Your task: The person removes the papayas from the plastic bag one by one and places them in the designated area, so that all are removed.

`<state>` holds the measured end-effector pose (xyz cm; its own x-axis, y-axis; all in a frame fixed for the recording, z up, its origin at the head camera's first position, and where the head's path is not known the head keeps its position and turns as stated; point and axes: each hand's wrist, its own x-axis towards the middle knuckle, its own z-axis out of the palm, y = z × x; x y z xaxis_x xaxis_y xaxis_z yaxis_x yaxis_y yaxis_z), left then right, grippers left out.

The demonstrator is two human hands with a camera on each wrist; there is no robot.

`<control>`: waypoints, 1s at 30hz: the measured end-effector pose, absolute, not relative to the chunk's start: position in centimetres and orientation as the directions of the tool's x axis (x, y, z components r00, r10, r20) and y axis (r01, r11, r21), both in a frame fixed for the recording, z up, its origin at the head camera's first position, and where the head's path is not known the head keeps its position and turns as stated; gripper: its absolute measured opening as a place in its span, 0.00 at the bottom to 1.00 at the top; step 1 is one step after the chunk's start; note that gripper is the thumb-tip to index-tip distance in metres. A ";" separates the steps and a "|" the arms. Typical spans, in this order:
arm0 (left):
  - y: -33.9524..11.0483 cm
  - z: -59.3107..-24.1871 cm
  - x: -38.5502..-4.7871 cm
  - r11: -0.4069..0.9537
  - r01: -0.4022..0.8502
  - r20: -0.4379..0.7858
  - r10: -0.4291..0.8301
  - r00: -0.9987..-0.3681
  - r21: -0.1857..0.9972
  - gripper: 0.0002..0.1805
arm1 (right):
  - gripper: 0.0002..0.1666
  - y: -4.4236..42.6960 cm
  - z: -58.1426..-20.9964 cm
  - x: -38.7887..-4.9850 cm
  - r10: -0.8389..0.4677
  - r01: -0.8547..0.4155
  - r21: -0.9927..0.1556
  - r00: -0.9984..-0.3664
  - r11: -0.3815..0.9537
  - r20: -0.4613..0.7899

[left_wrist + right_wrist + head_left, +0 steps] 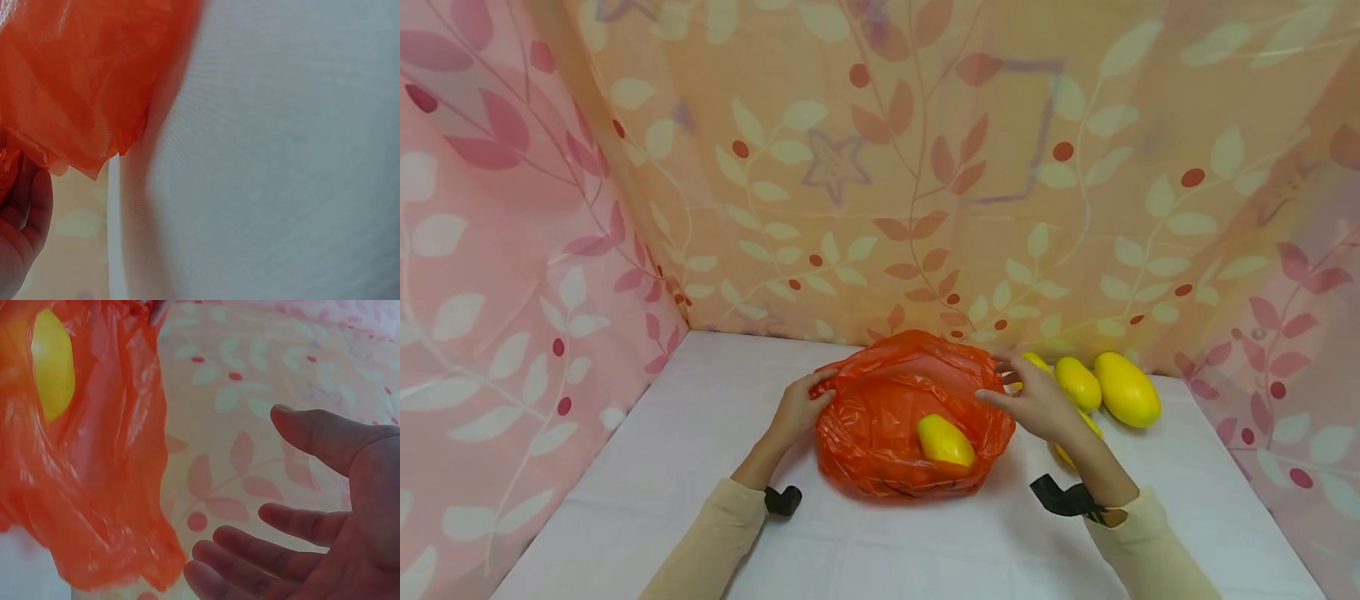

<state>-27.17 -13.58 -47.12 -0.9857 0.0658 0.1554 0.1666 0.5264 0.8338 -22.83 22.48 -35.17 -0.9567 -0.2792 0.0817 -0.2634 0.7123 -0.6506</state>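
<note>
A red plastic bag [865, 425] sits on the white-covered table, its mouth spread toward me. Inside it lies a yellow mango [945, 440], which also shows as a yellow patch [53, 365] in the right wrist view. My left hand [799, 408] pinches the bag's left rim; in the left wrist view its curled fingers [39, 206] meet the crumpled plastic. Beside the bag's right rim is my right hand [1037, 400], fingers and thumb spread apart. The right wrist view shows this hand [319, 531] holding nothing, with a gap between thumb and bag.
Several more mangoes, among them a large one [1127, 390] and a smaller one [1078, 383], lie at the table's back right, partly behind my right hand and forearm. Patterned cloth walls [760, 208] enclose the white table [700, 433] at the back and both sides.
</note>
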 end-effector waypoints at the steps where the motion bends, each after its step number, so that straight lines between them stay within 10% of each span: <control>1: -13.6 -47.1 -27.2 0.525 0.167 0.155 0.067 -0.986 0.835 0.23 | 0.44 22.2 -35.3 -22.9 -0.289 -0.269 -0.647 -0.954 0.713 0.078; 30: -13.4 -46.7 -26.8 0.508 0.163 0.153 0.063 -0.986 0.846 0.23 | 0.46 16.5 -40.3 -22.4 -0.335 -0.197 -0.515 -0.923 0.834 -0.190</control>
